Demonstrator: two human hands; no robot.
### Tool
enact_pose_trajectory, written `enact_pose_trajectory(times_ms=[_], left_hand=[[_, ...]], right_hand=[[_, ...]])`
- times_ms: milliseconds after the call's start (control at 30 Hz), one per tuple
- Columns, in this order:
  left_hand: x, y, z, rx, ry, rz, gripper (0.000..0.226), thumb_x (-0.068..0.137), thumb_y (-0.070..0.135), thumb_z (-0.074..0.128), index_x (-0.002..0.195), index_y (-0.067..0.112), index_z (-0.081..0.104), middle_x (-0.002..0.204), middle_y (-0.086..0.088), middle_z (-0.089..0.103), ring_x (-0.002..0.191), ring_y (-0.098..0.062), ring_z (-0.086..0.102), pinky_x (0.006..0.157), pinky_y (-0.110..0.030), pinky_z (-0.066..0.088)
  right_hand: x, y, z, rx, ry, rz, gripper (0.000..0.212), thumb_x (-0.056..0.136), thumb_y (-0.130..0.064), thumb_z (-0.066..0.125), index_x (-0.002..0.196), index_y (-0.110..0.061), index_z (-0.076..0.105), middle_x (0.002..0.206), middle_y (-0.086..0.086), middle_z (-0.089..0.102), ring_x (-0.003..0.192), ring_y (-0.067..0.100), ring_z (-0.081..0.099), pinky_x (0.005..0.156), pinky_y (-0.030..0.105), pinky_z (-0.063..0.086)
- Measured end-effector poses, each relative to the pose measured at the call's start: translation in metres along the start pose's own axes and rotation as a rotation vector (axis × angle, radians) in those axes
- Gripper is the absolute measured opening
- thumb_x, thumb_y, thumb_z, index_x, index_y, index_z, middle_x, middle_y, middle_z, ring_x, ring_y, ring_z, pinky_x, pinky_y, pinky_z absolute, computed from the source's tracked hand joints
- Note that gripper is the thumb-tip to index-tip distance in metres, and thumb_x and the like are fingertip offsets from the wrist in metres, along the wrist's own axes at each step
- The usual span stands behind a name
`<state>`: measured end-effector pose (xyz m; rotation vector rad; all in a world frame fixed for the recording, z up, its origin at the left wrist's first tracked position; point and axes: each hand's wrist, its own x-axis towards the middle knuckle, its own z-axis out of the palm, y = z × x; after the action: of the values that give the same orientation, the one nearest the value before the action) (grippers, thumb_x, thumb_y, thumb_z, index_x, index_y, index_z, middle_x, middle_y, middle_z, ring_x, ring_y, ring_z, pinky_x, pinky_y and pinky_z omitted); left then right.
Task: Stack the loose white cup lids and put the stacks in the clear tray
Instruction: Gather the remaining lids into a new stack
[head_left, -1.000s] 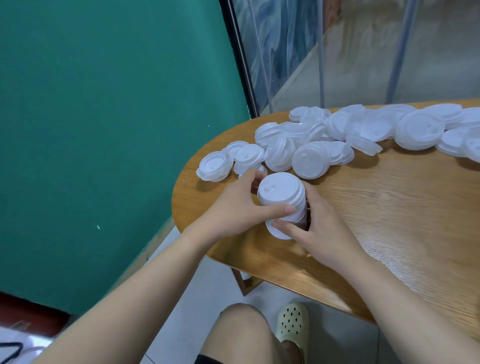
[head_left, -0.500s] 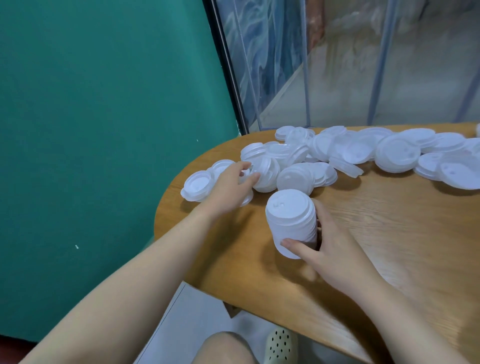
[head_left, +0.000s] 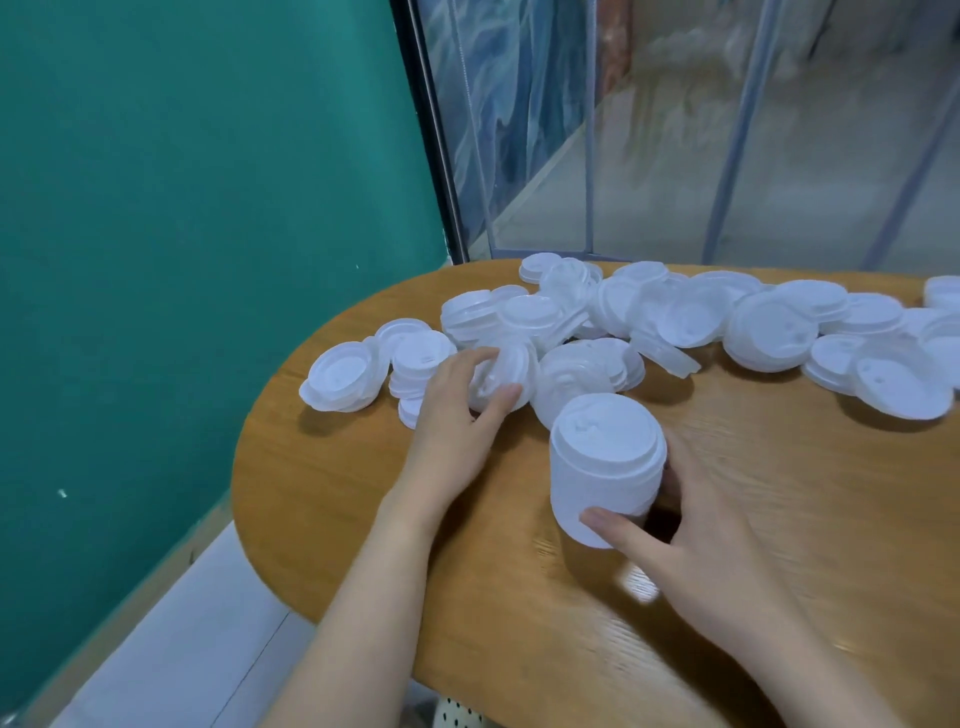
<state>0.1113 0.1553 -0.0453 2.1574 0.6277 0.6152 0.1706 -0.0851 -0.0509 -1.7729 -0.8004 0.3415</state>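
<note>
Stack of lids (head_left: 605, 470) upright on the wooden table (head_left: 779, 519), near its rounded front end — the landmark for all else. Right hand (head_left: 691, 540) wrapped round the stack's right side, thumb pressed across its lower front, fingers curled behind out of sight. Left of the stack and slightly farther back, left hand (head_left: 457, 415) closed on a small tilted clump of lids (head_left: 501, 376), thumb along the clump's near edge, fingers over its top. Hands apart, each gripping its own lids.

Directly behind the stack and touching or nearly touching it, another leaning clump (head_left: 576, 379). Farther left of the stack, beyond the left hand, a short pile (head_left: 421, 364) and a flat upturned lid group (head_left: 343, 376) near the table's left edge. Behind and to the right of the stack, loose white lids (head_left: 769, 332) strewn in a long overlapping band across the far side of the table, running off the right edge of view; many blurred, so no exact count. No clear tray in view.

Left of the stack, past the table edge, a teal wall (head_left: 182, 234). Behind the stack, beyond the lid band, clear plastic sheeting (head_left: 675, 130) with pale uprights. Below the stack, under the table's near edge, a perforated pale shoe (head_left: 457, 714) only partly visible.
</note>
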Motion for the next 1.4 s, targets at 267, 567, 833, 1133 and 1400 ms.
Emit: enact_pose_trajectory(times_ms=[267,567,833,1133,1400], left_hand=[[0.003,0.007,-0.011,-0.053,0.039,-0.08,0.071,0.088,0.041,0.081,0.149,0.034,0.044,0.143,0.02,0.049,0.135,-0.002,0.044,0.117,-0.039,0.04],[-0.043,0.067,-0.022,-0.363,-0.149,0.049,0.069,0.067,0.043,0.091,0.131,0.037,0.065,0.129,0.014,0.068,0.119,-0.009,0.065,0.103,-0.036,0.055],[-0.059,0.068,-0.008,-0.235,-0.199,0.08,0.066,0.073,0.026,0.094,0.134,0.03,0.066,0.131,0.02,0.064,0.125,0.001,0.058,0.103,-0.015,0.045],[-0.059,0.063,-0.004,-0.221,-0.252,0.081,0.068,0.076,0.024,0.093,0.136,0.032,0.062,0.133,0.02,0.063,0.127,-0.003,0.058,0.11,-0.028,0.047],[-0.038,0.047,-0.009,-0.298,-0.079,0.032,0.044,0.091,0.051,0.067,0.131,0.032,0.065,0.129,0.016,0.066,0.12,0.004,0.059,0.099,-0.021,0.047]], right_hand=[[-0.002,-0.004,0.003,0.006,0.018,0.018,0.062,0.078,-0.026,0.087,0.117,-0.055,0.049,0.113,-0.048,0.058,0.108,-0.021,0.054,0.082,-0.002,0.038],[0.0,-0.006,0.01,0.006,0.034,0.001,0.068,0.08,-0.031,0.086,0.133,-0.052,0.049,0.123,-0.027,0.066,0.116,0.0,0.062,0.094,0.029,0.052],[0.001,-0.007,0.01,0.034,0.037,-0.029,0.072,0.081,-0.026,0.087,0.139,-0.045,0.049,0.128,-0.025,0.065,0.122,0.001,0.061,0.102,0.039,0.051],[0.002,-0.002,0.013,-0.009,0.041,-0.013,0.075,0.081,-0.041,0.086,0.143,-0.047,0.045,0.133,-0.025,0.062,0.126,0.004,0.058,0.105,0.041,0.049],[0.003,0.003,0.014,-0.046,0.058,-0.008,0.079,0.078,-0.035,0.087,0.144,-0.046,0.045,0.131,-0.03,0.06,0.125,-0.002,0.055,0.103,0.03,0.047]])
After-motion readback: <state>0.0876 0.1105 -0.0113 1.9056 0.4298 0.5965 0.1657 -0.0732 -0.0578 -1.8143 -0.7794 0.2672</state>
